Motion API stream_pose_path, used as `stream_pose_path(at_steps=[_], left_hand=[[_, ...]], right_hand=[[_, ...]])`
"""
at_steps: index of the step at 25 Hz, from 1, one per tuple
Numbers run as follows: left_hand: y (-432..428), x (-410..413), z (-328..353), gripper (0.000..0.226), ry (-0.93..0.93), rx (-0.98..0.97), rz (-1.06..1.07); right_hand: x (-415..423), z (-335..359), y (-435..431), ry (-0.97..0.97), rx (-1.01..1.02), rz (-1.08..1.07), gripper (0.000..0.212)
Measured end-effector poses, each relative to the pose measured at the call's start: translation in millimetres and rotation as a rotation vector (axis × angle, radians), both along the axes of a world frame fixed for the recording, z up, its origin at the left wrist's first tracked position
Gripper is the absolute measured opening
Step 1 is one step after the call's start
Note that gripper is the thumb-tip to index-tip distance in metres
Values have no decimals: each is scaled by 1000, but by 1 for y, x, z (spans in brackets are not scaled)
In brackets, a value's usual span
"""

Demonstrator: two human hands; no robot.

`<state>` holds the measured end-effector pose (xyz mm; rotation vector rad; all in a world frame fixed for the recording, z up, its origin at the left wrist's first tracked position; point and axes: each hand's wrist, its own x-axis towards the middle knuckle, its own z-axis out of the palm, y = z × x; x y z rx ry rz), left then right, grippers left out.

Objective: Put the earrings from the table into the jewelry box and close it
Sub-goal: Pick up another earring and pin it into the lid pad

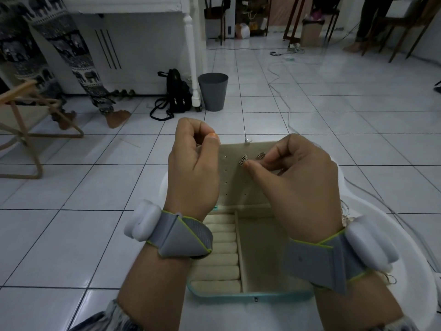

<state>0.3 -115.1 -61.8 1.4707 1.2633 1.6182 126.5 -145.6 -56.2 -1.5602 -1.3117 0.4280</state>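
A teal jewelry box (248, 294) stands open on a white table (372, 314), showing cream ring rolls on its left and an empty compartment on its right. Its beige lid panel (230, 173) stands upright, dotted with small holes. My right hand (296, 185) pinches a small silver beaded earring (244, 160) against the lid's upper part. Another silver earring (261, 155) shows just behind those fingers. My left hand (194, 168) holds the lid's left edge between thumb and fingers. Both wrists wear grey straps with white modules.
The round white table sits over a white tiled floor. Ahead stand a grey bin (212, 91), a black backpack (175, 94), a white cabinet and a wooden chair (26, 130) at left. Another person's patterned legs show at upper left. Cables trail across the floor.
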Motion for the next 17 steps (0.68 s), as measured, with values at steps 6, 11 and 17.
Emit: stream_pose_path(at_steps=[6, 11, 17], left_hand=[[-1, -6, 5, 5, 34, -47, -39], [-3, -24, 19, 5, 101, -138, -246], [-9, -31, 27, 7, 160, -244, -549]], right_hand=[[3, 3, -2, -241, 172, -80, 26], [16, 1, -1, -431, 256, 32, 27], [31, 2, -13, -467, 386, 307, 14]])
